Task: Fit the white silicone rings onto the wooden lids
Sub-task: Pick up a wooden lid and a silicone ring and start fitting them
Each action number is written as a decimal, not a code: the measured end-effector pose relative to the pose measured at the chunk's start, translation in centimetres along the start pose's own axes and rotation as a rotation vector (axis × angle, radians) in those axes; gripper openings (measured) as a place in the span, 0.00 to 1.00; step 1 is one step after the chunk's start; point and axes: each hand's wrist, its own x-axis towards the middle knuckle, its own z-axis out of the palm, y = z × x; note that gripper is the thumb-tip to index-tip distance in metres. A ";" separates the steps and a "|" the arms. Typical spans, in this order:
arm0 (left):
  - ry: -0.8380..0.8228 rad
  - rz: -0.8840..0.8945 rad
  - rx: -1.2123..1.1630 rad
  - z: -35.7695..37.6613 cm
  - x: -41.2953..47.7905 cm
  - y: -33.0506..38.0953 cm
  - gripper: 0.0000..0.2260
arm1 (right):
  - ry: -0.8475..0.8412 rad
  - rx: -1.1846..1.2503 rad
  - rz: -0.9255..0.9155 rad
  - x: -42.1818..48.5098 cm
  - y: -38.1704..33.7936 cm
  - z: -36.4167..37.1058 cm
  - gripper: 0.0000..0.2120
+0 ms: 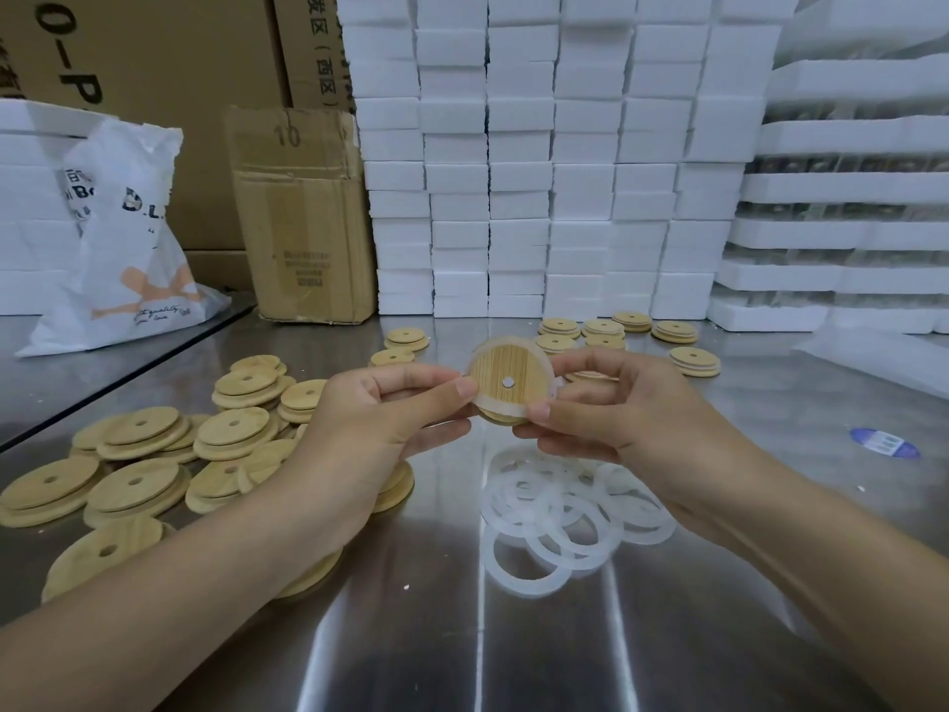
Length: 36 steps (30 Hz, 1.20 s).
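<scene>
Both hands meet above the steel table [462, 634], sharing one wooden lid [506, 380] held up on edge with its striped face and small centre hole turned toward the person; a white silicone ring [513, 346] wraps its rim, showing as a pale band along the top and lower left, though I cannot tell whether it is seated all the way round. The left hand [380, 418] pinches the lid's left edge, thumb in front, fingers curled behind; the right hand [626, 408] pinches the lower right edge the same way, its other fingers bent loosely behind.

Just below the hands lies a loose heap of white rings [570, 511], overlapping flat on the table; to the left sprawls a pile of bare lids [154, 465], some stacked, some slid apart; beyond the hands sit small stacks of lids [616, 331] near a wall of white foam blocks [539, 161]. A cardboard box [303, 218] and a white plastic bag [128, 249] stand at the far left; a blue sticker [884, 442] lies on the table at the right.
</scene>
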 end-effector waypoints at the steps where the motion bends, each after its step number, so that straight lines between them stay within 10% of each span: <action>1: 0.002 0.007 -0.006 0.1 0.0 0.0 0.11 | 0.022 0.049 0.022 0.0 0.0 0.0 0.16; 36: -0.177 0.190 0.229 0.8 -0.5 -0.6 0.20 | -0.151 0.100 0.189 0.0 -0.5 -0.8 0.03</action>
